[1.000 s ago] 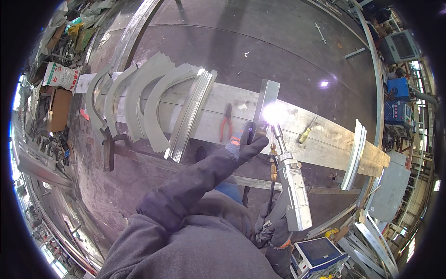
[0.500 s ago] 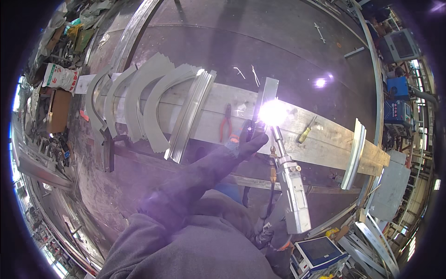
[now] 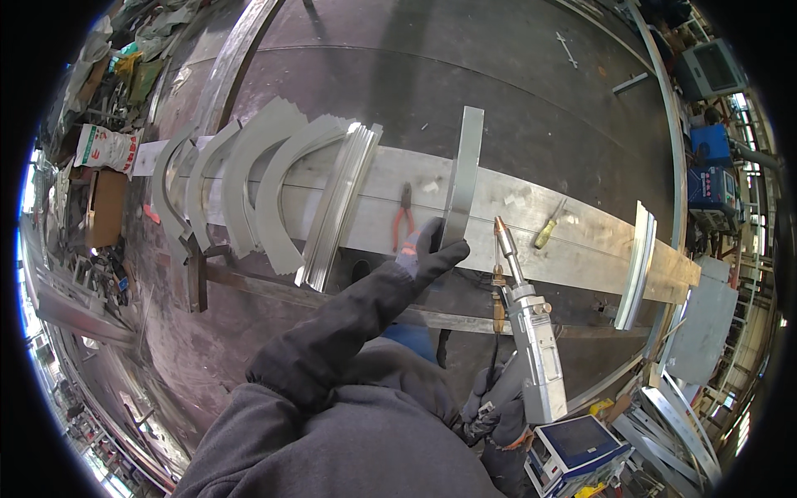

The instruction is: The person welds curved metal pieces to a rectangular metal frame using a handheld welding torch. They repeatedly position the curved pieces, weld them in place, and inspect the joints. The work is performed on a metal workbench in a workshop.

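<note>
My gloved left hand [image 3: 436,251] is closed on the near end of a bent grey metal strip [image 3: 465,170], which stretches away across the long metal plank [image 3: 510,257]. At the lower right, my gloved right hand [image 3: 490,402] grips a silver handheld welding torch [image 3: 535,349], partly hidden behind its body. The torch's copper-coloured nozzle points away from me, just right of the strip and apart from it; no light shows at its tip. Red-handled pliers [image 3: 403,222] lie left of my left hand. A yellow-handled screwdriver [image 3: 548,231] rests right of the nozzle.
Several curved grey metal pieces [image 3: 242,183] and a bundle of straight profiles [image 3: 339,207] sit on the plank's left part. More strips [image 3: 638,270] cross its right end. A blue-and-white machine with a dark screen [image 3: 577,448] stands at the lower right, near metal offcuts [image 3: 668,423].
The bright welding glare at the strip has gone out. The torch has moved slightly right and toward me, away from the strip. The strip's far end has shifted away and slightly left.
</note>
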